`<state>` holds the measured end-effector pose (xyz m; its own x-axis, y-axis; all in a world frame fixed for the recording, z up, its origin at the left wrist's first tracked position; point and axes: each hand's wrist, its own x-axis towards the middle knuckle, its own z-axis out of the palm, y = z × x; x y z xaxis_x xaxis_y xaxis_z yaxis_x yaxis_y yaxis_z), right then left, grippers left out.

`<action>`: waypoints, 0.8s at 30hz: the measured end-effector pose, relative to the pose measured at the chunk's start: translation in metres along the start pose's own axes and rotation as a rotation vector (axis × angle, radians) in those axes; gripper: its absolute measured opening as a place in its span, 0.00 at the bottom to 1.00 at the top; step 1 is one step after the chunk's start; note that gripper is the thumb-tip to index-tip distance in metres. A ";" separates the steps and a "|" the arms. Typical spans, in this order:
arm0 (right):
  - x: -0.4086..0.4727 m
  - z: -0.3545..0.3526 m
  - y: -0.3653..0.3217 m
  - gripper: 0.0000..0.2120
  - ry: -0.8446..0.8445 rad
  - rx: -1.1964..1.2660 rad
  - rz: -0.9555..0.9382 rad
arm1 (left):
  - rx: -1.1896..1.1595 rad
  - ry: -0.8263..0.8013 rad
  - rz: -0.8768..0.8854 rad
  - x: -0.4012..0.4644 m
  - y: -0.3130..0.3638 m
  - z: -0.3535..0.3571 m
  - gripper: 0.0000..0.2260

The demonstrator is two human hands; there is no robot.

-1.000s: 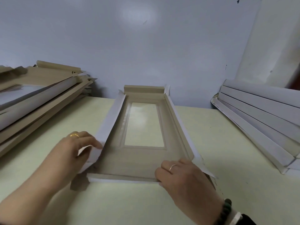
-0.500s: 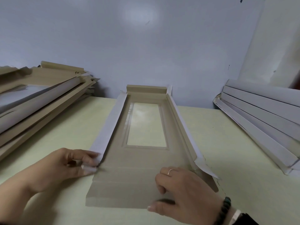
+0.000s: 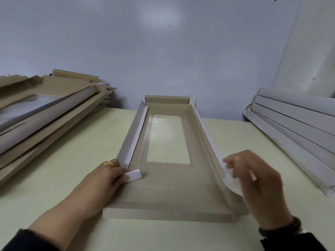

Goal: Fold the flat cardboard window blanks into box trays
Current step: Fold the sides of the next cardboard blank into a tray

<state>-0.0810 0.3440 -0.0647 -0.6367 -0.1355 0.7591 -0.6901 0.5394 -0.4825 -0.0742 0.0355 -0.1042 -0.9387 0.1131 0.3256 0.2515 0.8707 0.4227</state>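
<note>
A tan cardboard window blank (image 3: 168,192) lies lengthwise at centre frame on a pale table (image 3: 63,151), its clear window panel (image 3: 165,138) in the upper half. The far end flap (image 3: 167,100) stands upright near the grey wall (image 3: 163,51). Both long side flaps are raised, showing white undersides: the left side flap (image 3: 133,136) leans inward, and the right side flap (image 3: 204,134) does likewise. The near end of the blank lies flat on the table, unfolded. The left hand (image 3: 110,175), wearing a gold ring (image 3: 108,163), sits at the lower end of the left side flap, fingers pressing a small white corner tab (image 3: 135,175) inward onto the blank's floor. The right hand (image 3: 257,182), blurred, is at the lower end of the right side flap with fingers curled on a white corner tab (image 3: 232,183); the exact grasp cannot be told. A stack of tan blanks (image 3: 45,113) occupies the left of the frame; a stack of white folded pieces (image 3: 293,133) leans at right.
</note>
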 end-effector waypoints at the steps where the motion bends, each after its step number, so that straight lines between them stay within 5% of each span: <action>1: 0.002 -0.006 0.010 0.11 0.064 -0.045 0.103 | -0.009 0.004 0.006 0.000 -0.001 0.001 0.11; 3: 0.002 -0.016 0.031 0.12 -0.007 -0.119 0.282 | -0.016 0.007 0.021 -0.001 -0.001 0.001 0.13; 5: -0.002 -0.022 0.047 0.23 -0.289 -0.111 0.368 | -0.019 0.007 0.036 -0.002 -0.001 0.001 0.14; 8: -0.006 -0.025 0.053 0.28 -0.558 0.012 0.460 | -0.015 0.011 0.042 -0.003 -0.001 0.000 0.16; 24: -0.008 -0.027 0.056 0.11 -0.576 0.131 0.569 | -0.080 -0.033 -0.031 -0.005 -0.004 -0.003 0.17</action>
<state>-0.1054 0.3981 -0.0857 -0.9539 -0.2948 0.0565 -0.2198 0.5581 -0.8002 -0.0696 0.0300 -0.1045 -0.9533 0.1042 0.2836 0.2393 0.8333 0.4984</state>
